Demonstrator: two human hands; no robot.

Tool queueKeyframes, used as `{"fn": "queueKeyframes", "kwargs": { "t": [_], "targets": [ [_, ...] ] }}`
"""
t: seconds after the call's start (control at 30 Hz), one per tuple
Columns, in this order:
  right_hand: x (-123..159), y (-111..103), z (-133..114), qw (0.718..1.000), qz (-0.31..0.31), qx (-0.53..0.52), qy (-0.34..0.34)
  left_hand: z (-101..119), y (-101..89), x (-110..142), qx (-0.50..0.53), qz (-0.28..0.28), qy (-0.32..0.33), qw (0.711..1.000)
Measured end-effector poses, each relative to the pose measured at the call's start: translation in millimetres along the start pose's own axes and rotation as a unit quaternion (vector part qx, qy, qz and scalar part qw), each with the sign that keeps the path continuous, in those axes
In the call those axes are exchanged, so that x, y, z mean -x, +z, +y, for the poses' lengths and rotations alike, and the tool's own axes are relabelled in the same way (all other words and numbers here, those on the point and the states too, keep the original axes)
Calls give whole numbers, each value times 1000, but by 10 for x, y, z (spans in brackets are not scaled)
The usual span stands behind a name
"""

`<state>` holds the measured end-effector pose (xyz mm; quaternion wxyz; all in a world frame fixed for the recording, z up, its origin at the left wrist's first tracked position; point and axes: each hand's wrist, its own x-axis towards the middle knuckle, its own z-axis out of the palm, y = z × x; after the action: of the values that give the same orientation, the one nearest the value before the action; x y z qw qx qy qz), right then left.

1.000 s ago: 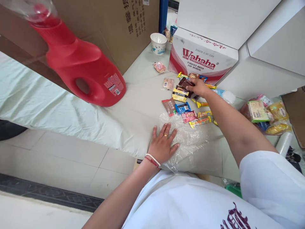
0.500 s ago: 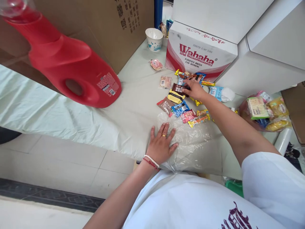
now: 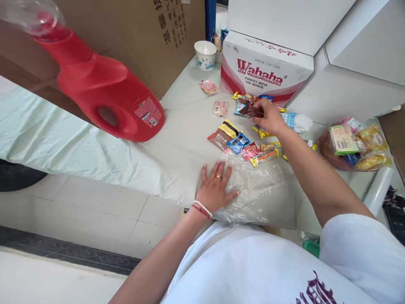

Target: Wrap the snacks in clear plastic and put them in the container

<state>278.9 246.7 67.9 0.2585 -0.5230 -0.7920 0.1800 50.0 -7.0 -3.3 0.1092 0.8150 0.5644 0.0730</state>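
My right hand (image 3: 268,116) pinches a dark brown snack packet (image 3: 251,110) just above a pile of wrapped snacks by the water carton. Flat on the near side of the table lies my left hand (image 3: 215,188), fingers spread, its thumb side over a clear plastic bag (image 3: 259,194). Between the hands sit a yellow packet (image 3: 230,127), a brown packet (image 3: 219,138), a blue packet (image 3: 238,142), a pink packet (image 3: 251,151) and an orange-yellow stick packet (image 3: 265,158). Partly behind my right wrist is a light blue packet (image 3: 289,119).
A red jug (image 3: 126,99) stands at the left before a cardboard box (image 3: 133,38). Behind the snacks are a Wahaha carton (image 3: 265,67) and a paper cup (image 3: 206,55). Two pale pink packets lie nearby. At the right sits a filled snack bag (image 3: 354,145).
My right hand has lifted the dark brown packet off the yellow one and moved it slightly right. My left hand stays in place. The view has shifted a little.
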Motion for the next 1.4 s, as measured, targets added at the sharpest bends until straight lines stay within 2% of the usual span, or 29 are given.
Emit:
{"fn": "queueKeyframes", "kwargs": {
  "t": [0.03,0.07,0.1,0.17,0.2,0.23,0.37,0.43,0.5,0.6,0.8,1.13,1.4],
  "targets": [
    [180,-113,-101,999,28,-8,-24,-1,11,1,-2,1,-1,1000],
    [387,-214,-217,999,23,-23,-43,-2,23,3,-4,2,-2,1000],
    [612,-290,-338,997,-13,-39,-65,-2,34,6,-7,5,-2,1000],
    [1079,-333,-553,983,-127,-65,-116,2,52,17,-14,11,0,1000],
    [1300,-297,-629,973,-178,-68,-129,5,58,24,-17,15,2,1000],
    [1502,-229,-679,970,-198,-51,-132,10,61,32,-19,18,4,1000],
    [2049,100,-657,969,-174,107,-136,33,46,68,-19,22,2,1000],
    [2178,154,-602,964,-181,107,-163,38,33,84,-20,22,5,1000],
    [2227,127,-570,964,-190,49,-179,37,26,93,-23,23,10,999],
    [2191,66,-565,972,-178,2,-155,34,34,96,-29,28,8,999],
    [2056,159,-584,963,-247,71,-85,45,67,96,-40,32,2,999],
    [2223,189,-649,961,-258,62,-84,29,54,94,-38,20,5,999],
    [2219,93,-531,958,-265,88,-64,-133,-13,288,-28,-16,37,999]
  ]
}}
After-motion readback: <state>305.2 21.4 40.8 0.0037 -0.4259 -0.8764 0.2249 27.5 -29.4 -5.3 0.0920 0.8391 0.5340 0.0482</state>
